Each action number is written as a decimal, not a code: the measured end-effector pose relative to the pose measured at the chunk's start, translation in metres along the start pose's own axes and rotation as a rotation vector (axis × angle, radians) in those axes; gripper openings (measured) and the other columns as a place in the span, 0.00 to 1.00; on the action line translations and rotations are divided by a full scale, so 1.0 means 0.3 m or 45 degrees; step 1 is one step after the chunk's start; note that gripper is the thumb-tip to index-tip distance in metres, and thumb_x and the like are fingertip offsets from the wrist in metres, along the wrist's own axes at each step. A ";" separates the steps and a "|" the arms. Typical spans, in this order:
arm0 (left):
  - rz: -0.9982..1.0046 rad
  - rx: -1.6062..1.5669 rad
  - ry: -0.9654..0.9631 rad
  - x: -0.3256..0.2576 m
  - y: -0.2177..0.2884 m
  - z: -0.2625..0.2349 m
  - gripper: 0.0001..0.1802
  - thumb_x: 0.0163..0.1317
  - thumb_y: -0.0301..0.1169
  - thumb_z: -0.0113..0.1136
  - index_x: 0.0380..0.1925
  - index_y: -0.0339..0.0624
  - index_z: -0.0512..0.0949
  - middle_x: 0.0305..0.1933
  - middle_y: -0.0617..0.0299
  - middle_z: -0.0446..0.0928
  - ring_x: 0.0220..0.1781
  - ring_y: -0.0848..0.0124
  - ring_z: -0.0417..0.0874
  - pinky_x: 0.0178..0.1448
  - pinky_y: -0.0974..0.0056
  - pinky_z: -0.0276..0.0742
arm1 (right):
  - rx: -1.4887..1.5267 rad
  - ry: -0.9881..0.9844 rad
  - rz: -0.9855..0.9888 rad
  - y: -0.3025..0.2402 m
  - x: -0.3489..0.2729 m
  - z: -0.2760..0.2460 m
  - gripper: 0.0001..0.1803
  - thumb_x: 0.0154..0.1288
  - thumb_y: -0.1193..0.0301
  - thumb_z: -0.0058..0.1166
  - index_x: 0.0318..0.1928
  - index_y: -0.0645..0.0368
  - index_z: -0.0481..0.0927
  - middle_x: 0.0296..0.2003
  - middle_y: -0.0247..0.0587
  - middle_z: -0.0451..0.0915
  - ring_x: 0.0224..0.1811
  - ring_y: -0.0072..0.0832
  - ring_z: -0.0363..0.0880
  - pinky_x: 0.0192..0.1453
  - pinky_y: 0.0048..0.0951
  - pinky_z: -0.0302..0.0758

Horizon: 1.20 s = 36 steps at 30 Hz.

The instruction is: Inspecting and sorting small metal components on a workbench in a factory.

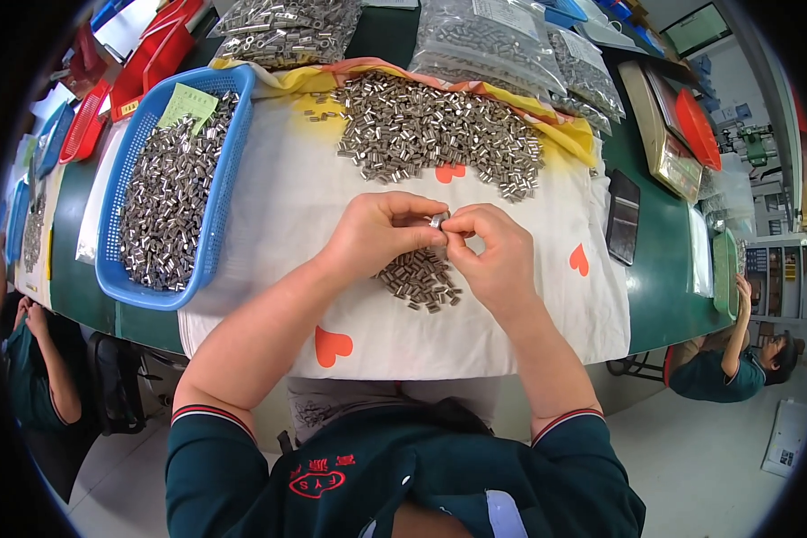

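Observation:
My left hand (383, 231) and my right hand (491, 248) meet over the middle of a white cloth (269, 269) printed with red hearts. Between the fingertips of both hands is a small shiny metal cylinder (437, 221), pinched from either side. Just below my hands lies a small pile of short metal sleeves (420, 280), partly covered by my left hand. A larger heap of similar metal sleeves (430, 125) spreads across the far part of the cloth.
To the left stands a blue plastic basket (108, 215) full of metal parts, with a green paper slip (188, 108) on top. Bags of metal parts (480, 40) line the back. A dark phone (623, 217) lies right. Co-workers (722, 372) sit at both sides.

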<state>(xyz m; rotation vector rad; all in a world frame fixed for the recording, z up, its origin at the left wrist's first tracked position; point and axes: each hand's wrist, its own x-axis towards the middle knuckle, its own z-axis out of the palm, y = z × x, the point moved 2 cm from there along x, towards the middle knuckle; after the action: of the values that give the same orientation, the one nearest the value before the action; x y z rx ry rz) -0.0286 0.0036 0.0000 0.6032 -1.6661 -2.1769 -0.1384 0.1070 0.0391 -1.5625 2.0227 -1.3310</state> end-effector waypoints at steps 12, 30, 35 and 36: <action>0.045 0.486 -0.161 -0.020 0.016 0.013 0.18 0.44 0.28 0.68 0.38 0.39 0.78 0.29 0.65 0.78 0.31 0.81 0.76 0.37 0.74 0.73 | 0.134 -0.371 0.331 0.082 0.045 -0.098 0.05 0.49 0.78 0.55 0.30 0.62 0.78 0.28 0.37 0.77 0.28 0.24 0.75 0.35 0.22 0.71; -0.050 -0.040 -0.121 0.008 0.007 -0.012 0.17 0.50 0.22 0.61 0.43 0.34 0.74 0.33 0.65 0.76 0.33 0.81 0.75 0.39 0.76 0.73 | -0.833 -0.111 -0.087 0.133 0.092 -0.055 0.03 0.49 0.75 0.53 0.27 0.61 0.77 0.26 0.40 0.75 0.32 0.33 0.73 0.38 0.30 0.71; -0.015 -0.091 -0.077 0.008 0.007 -0.015 0.16 0.51 0.22 0.60 0.43 0.33 0.74 0.33 0.64 0.76 0.34 0.81 0.76 0.39 0.76 0.74 | 0.184 -0.154 0.141 0.035 0.027 -0.045 0.03 0.51 0.78 0.53 0.29 0.62 0.76 0.27 0.39 0.77 0.27 0.26 0.75 0.31 0.22 0.71; -0.014 -0.103 -0.082 0.008 0.009 -0.013 0.16 0.51 0.22 0.60 0.43 0.33 0.74 0.33 0.64 0.77 0.34 0.80 0.76 0.40 0.76 0.74 | 0.184 -0.152 0.143 0.028 0.026 -0.043 0.03 0.51 0.78 0.53 0.29 0.62 0.76 0.27 0.39 0.77 0.27 0.26 0.75 0.31 0.22 0.71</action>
<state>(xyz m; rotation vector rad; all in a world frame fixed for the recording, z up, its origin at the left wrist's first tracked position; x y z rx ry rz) -0.0287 -0.0016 0.0015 0.5262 -1.6005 -2.2823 -0.1553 0.1065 0.0422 -1.4091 1.8691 -1.2798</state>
